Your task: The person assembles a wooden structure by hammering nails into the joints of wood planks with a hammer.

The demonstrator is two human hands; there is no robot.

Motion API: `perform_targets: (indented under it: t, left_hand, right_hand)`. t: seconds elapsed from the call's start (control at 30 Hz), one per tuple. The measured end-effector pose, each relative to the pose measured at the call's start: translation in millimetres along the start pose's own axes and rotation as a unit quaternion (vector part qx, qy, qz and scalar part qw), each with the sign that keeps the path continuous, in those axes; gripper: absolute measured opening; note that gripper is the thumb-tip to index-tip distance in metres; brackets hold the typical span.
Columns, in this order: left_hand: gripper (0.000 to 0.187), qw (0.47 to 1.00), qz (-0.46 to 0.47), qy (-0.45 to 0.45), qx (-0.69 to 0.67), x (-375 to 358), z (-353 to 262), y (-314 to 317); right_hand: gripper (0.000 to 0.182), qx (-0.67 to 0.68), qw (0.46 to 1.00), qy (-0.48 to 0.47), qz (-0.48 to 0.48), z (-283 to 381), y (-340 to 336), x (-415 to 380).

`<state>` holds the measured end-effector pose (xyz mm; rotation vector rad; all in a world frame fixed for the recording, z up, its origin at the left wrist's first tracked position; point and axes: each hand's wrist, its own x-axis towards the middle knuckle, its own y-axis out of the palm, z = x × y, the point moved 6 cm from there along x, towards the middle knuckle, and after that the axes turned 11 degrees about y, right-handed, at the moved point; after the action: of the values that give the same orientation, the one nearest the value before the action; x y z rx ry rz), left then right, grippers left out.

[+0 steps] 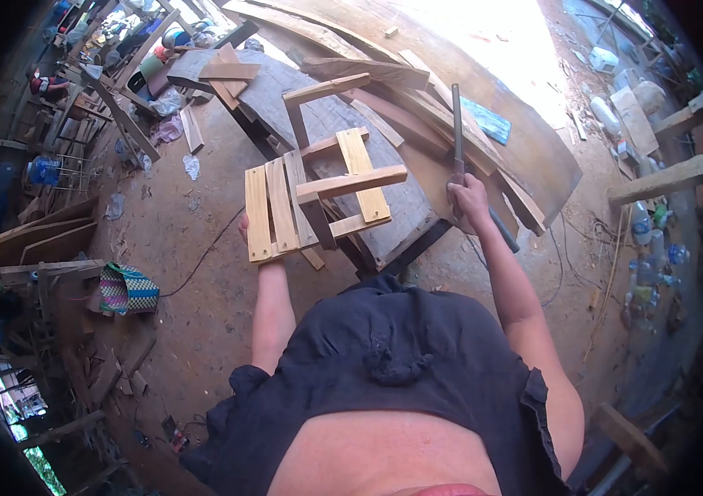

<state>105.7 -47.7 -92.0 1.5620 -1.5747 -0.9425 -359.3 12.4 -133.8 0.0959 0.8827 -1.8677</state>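
A small wooden chair frame [337,183] with pale slats rests tilted on the grey workbench [405,211] in front of me. My left hand [244,226] is at the outer edge of its slatted panel [271,207], holding it from behind. The slats hide most of those fingers. To the right of the chair, my right hand [470,197] is closed around a long, dark, rod-like tool [457,124] that points away from me. What kind of tool it is, I cannot make out. The tool is apart from the chair.
Long boards [401,107] lie along the bench's right side, with a blue piece [486,121] among them. Short wood offcuts [229,73] sit at the far end. A woven basket [128,289] stands left; plastic bottles [642,223] and a timber beam [669,176] are right. A cord [207,269] crosses the floor.
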Motion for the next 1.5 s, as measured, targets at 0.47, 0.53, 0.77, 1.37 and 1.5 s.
perform_targets:
  t: [0.47, 0.53, 0.77, 1.37, 1.5]
  left_hand:
    - [0.077, 0.996, -0.018, -0.022, 0.090, -14, 16, -46]
    - [0.071, 0.986, -0.036, -0.055, 0.151, -21, 10, -61]
    - [0.047, 0.955, -0.052, -0.183, 0.229, -29, -3, -44]
    - [0.070, 0.350, 0.294, 0.257, 0.851, 51, 120, 128]
    - [0.070, 0.351, 0.272, 0.204, 0.873, 64, 130, 134]
  right_hand:
    - [0.016, 0.227, 0.960, 0.018, 0.162, 23, 44, -155]
    - [0.017, 0.219, 0.961, 0.028, 0.167, 26, 48, -163]
    - [0.017, 0.156, 0.973, 0.040, 0.165, 17, 55, -154]
    - [0.015, 0.048, 0.995, -0.055, 0.067, -10, 65, -138]
    - [0.015, 0.136, 0.978, 0.044, 0.150, 9, 44, -143]
